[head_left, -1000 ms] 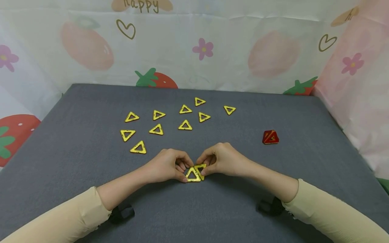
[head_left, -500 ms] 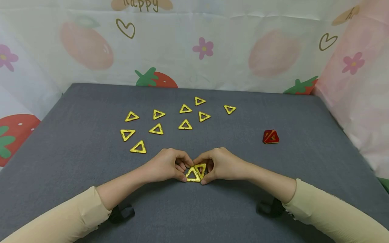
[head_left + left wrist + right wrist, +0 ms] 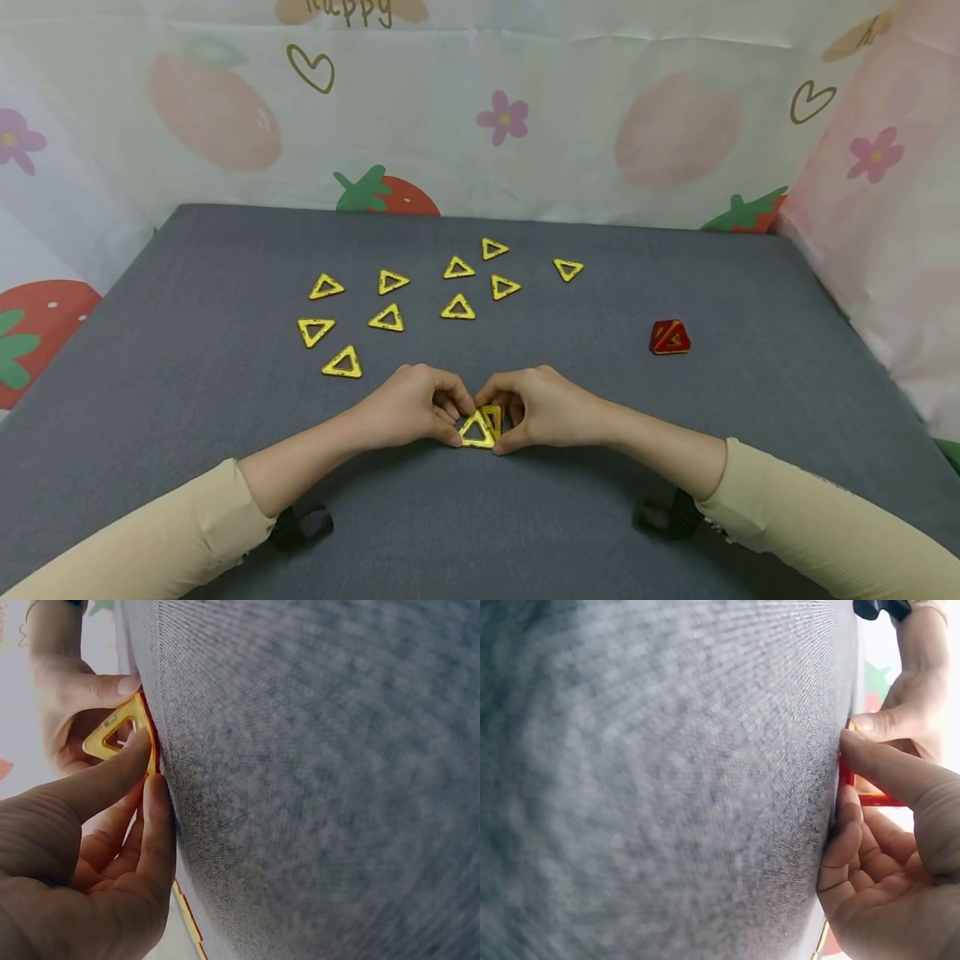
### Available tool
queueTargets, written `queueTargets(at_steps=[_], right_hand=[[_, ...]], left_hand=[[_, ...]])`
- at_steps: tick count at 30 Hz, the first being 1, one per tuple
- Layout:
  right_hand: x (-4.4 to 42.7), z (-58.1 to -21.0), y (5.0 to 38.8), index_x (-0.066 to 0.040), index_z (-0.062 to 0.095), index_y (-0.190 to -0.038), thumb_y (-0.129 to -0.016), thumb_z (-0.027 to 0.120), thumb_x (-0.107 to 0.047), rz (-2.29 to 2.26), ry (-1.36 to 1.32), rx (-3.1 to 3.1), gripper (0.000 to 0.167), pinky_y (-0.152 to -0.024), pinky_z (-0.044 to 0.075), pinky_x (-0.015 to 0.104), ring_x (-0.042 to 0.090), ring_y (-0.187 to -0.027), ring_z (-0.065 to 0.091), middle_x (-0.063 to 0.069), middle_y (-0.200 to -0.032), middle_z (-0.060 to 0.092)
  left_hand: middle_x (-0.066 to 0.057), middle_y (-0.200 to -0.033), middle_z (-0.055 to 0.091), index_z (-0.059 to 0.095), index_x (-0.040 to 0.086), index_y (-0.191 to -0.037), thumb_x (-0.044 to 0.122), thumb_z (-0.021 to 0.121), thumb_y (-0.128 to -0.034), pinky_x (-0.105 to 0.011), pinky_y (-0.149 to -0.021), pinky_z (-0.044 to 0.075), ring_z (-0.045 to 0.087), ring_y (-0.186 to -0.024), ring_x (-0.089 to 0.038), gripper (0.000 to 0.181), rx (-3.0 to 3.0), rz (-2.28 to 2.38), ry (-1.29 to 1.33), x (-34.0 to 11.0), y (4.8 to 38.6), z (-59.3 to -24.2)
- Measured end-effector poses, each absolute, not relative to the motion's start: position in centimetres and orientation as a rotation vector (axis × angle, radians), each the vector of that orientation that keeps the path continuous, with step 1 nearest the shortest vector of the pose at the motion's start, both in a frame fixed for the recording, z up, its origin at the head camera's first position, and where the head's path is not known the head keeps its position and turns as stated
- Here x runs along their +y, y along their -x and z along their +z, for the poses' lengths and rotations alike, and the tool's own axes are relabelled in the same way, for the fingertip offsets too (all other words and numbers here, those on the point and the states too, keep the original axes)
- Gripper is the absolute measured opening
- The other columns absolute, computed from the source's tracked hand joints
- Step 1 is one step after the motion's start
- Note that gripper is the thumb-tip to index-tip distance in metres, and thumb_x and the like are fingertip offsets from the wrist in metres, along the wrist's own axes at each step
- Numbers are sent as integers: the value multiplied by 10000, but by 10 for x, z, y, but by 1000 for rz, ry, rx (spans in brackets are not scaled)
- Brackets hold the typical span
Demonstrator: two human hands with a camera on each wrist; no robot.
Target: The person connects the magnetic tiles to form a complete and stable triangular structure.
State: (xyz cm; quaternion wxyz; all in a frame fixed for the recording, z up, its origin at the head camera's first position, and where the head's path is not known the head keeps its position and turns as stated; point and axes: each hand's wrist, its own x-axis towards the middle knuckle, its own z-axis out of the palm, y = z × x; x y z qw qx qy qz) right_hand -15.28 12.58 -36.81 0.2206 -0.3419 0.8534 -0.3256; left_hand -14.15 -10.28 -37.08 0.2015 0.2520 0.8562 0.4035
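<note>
Pinching between thumb and curled fingers, the left hand (image 3: pixel 411 408) grips the left yellow triangle (image 3: pixel 477 443), barely changed, well in from the far edge of the tabletop (image 3: pixel 480 533). Against it, the right yellow triangle (image 3: pixel 498 419) looks narrower than a second ago, so probably tilted upward, though fingers hide much; the right hand (image 3: pixel 553 408) pinches this one. The pair seems to be turning from flat to angled.

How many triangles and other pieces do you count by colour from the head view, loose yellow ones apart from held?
Loose yellow triangles: 10
Held yellow triangles: 2
Red piece, counted as one since I can't tell whether it has several parts: 1
Total: 13
</note>
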Motion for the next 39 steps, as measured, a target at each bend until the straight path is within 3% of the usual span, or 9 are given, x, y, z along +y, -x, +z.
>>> queueTargets(at_steps=[20,31,39], right_hand=[[125,-368,154,-174,655,-1134,-768,855,-214,-865,986,2371,418,-589,492,202,39,-647,557,-48,-905,688],[126,-368,153,-187,662,-1141,-769,853,-214,-885,966,2353,419,-615,504,213,54,-660,566,-50,-910,676],[127,-369,154,-188,661,-1145,-764,856,-205,-899,983,2349,428,-615,499,205,45,-670,557,-51,-921,680]], left_hand=[[-50,-1003,735,727,111,-1037,105,836,-772,-210,-736,548,654,-869,-98,287,2460,1079,-735,-110,148,-361],[-129,-1157,699,694,74,-1161,98,774,-841,-372,-866,572,660,-1014,-230,330,2682,1094,-567,-160,174,-332],[-117,-1259,656,661,112,-1246,177,775,-855,-333,-822,549,627,-1124,-261,413,2694,990,-461,-204,186,-328]])
